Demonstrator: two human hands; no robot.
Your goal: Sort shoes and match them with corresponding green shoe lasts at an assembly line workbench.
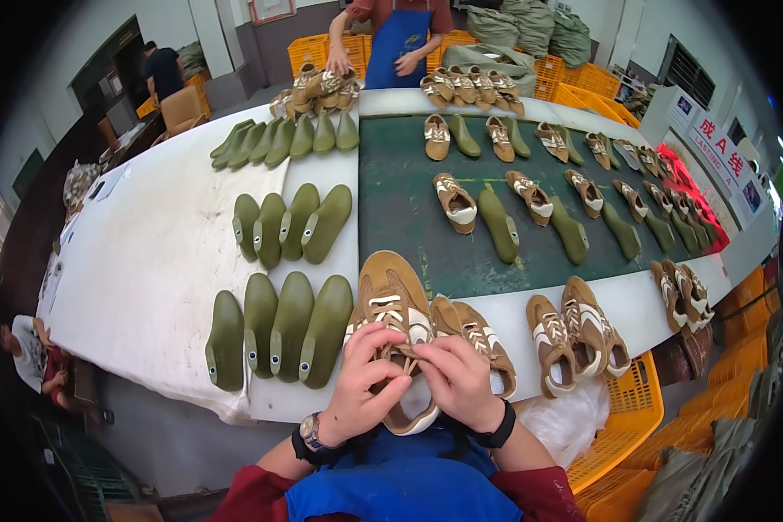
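Observation:
Right in front of me a brown sneaker [388, 277] with white stripes and white laces stands at the table's edge, toe pointing away. My left hand [365, 384] is closed at its opening, thumb and fingers pinching a shoelace [399, 352]. From the other side my right hand [458, 381] pinches the lace too, the fingertips of both hands almost meeting over the tongue. My hands cover part of the shoe's collar. Close to my right hand stand more brown sneakers [480, 335]. Left of my left hand lie several green shoe lasts [291, 326] in a row.
Across the green conveyor belt [409, 261] stand pairs of sneakers and green lasts [498, 228]. More sneakers [568, 335] stand on the near edge at right, above a yellow crate [628, 409] with clear plastic. A co-worker in a blue apron [398, 48] handles shoes at the far side.

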